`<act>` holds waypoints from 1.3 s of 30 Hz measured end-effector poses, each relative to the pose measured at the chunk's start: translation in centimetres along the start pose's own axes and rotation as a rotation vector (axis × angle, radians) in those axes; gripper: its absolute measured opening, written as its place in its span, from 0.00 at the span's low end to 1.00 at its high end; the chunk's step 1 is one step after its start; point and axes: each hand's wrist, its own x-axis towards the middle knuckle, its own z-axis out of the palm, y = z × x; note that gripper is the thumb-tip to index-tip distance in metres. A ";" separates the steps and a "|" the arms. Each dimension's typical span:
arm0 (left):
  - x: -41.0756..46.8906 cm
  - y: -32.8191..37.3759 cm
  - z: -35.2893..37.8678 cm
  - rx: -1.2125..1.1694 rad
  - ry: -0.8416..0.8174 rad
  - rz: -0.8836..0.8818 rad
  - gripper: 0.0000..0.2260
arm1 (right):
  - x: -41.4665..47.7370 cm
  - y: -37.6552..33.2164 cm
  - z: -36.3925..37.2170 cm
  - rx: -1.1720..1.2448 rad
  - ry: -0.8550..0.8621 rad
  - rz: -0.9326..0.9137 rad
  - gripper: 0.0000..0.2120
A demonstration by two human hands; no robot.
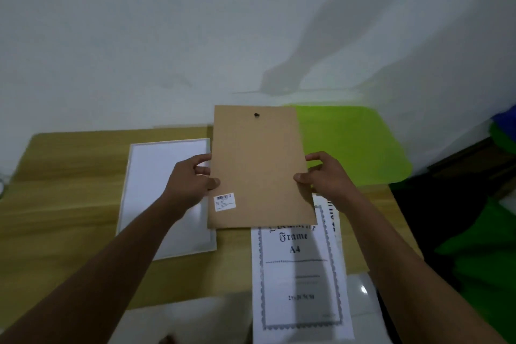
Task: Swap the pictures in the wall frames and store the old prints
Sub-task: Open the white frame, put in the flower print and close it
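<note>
Up off the wooden table [69, 176] with the brown backing board [259, 165], pinched halfway along both long edges: left hand [192, 179] with thumb on the near face and fingers curled behind, right hand [326, 176] clamped the same way, well apart, one per side. Probably gripped like that to keep the thin panel flat and square for lowering into place. Barcode sticker [224, 202] and dark hanger spot [256, 115] showing, so rear face toward the camera. Below left, flat on the table, the white frame [167, 195], open-backed, seemingly ready to receive; glass or fresh sheet inside, hard to tell. Lower right, partly under the board's near edge, the "Frame A4" print [301, 268], out of any frame, lying on another sheet [332, 215]. Likely parked there for storing, not yet put away.
</note>
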 end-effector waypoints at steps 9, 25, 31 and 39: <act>-1.7 -7.7 -13.0 0.046 0.101 -0.025 0.29 | -2.9 -0.9 15.2 -0.007 -0.090 -0.017 0.27; -0.4 -14.7 -17.3 0.211 0.224 -0.039 0.31 | -1.2 0.5 26.2 -0.397 -0.007 -0.168 0.31; -0.7 -14.6 -17.0 0.215 0.212 -0.037 0.32 | -0.5 2.1 26.5 -0.534 -0.028 -0.119 0.30; -0.6 -15.3 -16.9 0.311 0.204 -0.037 0.24 | -0.6 2.6 26.7 -0.458 -0.032 -0.111 0.23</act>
